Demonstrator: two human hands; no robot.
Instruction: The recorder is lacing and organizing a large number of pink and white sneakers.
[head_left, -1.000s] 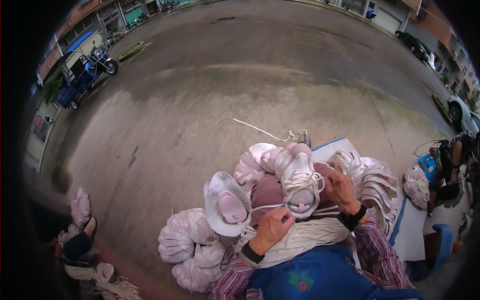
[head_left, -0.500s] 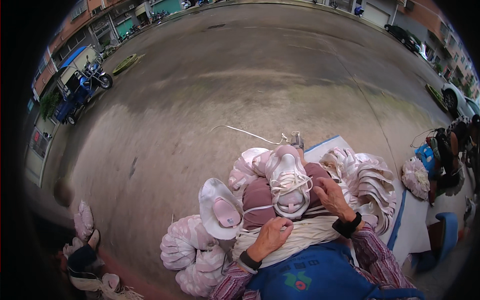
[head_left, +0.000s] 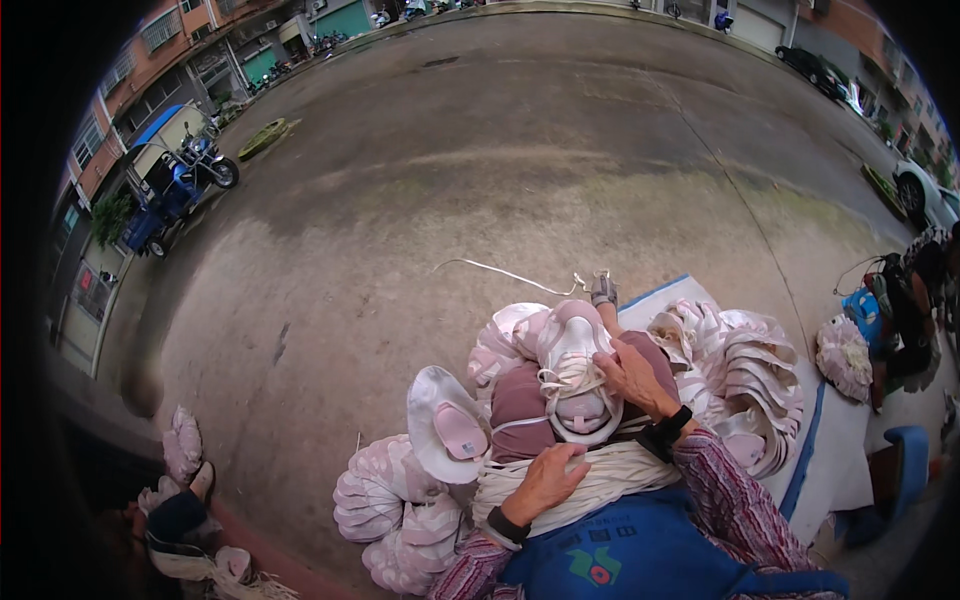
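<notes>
A pink and white shoe upper (head_left: 572, 335) lies on my lap between my knees, toe pointing away. Cream laces (head_left: 572, 372) cross its front. My right hand (head_left: 636, 380) reaches over its right side, fingertips closed at the edge beside the laces. Lower down, my left hand (head_left: 545, 485) hovers by or rests on a thick bundle of cream laces (head_left: 620, 470) across my lap. Its thumb and forefinger are a little apart, with nothing visible between them. Left of my knee leans another upper (head_left: 440, 425), white with a pink patch inside.
Stacks of pink and white uppers stand at my left (head_left: 385, 500) and right (head_left: 760, 380), the latter on a white sheet (head_left: 840, 460). A loose lace (head_left: 510, 272) lies on the concrete ahead. Other people sit at far left and right. A blue three-wheeler (head_left: 175, 190) is parked at upper left.
My right hand has moved left, from over my knee onto the edge of the shoe upper by the laces. My left hand stays near the lace bundle, its fingers slightly more spread.
</notes>
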